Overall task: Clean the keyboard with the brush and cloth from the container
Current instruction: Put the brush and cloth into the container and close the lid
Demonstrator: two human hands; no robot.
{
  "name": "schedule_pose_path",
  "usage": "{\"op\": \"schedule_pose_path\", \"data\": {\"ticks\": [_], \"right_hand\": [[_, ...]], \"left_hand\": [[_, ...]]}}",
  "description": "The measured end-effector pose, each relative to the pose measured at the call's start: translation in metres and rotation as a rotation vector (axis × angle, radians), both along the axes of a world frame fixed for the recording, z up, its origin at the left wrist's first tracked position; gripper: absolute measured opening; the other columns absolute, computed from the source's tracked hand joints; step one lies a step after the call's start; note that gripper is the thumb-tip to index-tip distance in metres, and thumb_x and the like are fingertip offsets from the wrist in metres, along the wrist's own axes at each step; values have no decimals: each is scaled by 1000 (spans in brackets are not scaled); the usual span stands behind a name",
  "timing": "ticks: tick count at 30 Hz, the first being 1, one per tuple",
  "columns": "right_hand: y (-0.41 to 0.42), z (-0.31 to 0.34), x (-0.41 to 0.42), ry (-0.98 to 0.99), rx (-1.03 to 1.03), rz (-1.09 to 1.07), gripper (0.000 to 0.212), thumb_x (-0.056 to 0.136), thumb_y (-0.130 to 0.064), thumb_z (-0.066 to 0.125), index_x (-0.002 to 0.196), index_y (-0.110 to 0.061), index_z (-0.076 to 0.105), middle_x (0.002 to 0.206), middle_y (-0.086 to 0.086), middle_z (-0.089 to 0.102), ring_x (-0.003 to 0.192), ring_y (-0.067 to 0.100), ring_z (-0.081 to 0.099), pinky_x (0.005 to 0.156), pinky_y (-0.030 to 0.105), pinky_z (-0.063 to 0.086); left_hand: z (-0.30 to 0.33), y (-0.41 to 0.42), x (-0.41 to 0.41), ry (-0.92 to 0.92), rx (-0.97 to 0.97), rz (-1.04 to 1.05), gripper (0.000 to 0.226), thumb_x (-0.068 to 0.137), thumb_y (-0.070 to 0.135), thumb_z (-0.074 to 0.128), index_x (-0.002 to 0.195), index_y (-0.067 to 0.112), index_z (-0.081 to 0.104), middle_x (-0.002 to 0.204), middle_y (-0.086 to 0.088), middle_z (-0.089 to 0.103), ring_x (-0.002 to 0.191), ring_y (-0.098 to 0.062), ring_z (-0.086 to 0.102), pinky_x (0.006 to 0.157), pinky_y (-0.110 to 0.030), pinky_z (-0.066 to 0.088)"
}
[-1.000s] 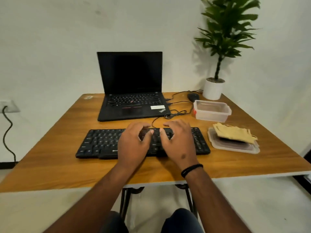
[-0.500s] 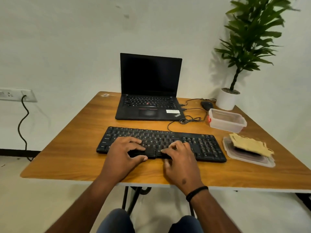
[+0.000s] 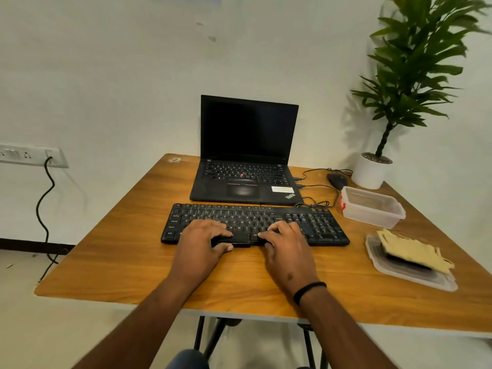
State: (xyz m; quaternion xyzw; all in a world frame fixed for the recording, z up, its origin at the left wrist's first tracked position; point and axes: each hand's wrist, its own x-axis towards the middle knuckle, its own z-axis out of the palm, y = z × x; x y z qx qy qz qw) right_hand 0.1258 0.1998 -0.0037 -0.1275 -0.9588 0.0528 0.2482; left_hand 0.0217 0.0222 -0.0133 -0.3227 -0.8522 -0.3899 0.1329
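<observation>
A black keyboard lies across the middle of the wooden table. My left hand rests on its front edge near the space bar, fingers spread on the keys. My right hand rests beside it on the keys, fingers apart, holding nothing. A clear plastic container stands at the right, and it looks empty. Its lid lies nearer me on the table. On the lid sits a yellow cloth over a dark object, which may be the brush.
An open black laptop stands behind the keyboard. A mouse and cables lie to its right. A potted plant fills the far right corner. A wall socket with a hanging cord is at the left.
Both hands slid back from the middle of the keyboard to its front edge. The camera view swung left and rose, so the table now sits further right.
</observation>
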Motion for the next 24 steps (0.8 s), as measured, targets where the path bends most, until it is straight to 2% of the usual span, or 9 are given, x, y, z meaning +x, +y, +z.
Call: {"op": "schedule_pose_path", "data": {"ticks": [5,24], "right_hand": [[5,-8,-17,65,-6,-36,23,96,-16,59,113,-23,73,107,-3,61,102,19,50,87,35,52],[9,-13,-18,114,-31,-5,25,95,-14,58,114,-21,73,111,-3,65,105,19,51,90,35,52]], "left_hand": [[1,11,-16,17,-26,28,28,77,24,86,104,25,79,115,6,73,115,-16,58,101,-27,35],[-5,12,-15,80,-33,41,23,81,25,83,104,24,79,112,7,74,112,-16,60,98,-28,36]]}}
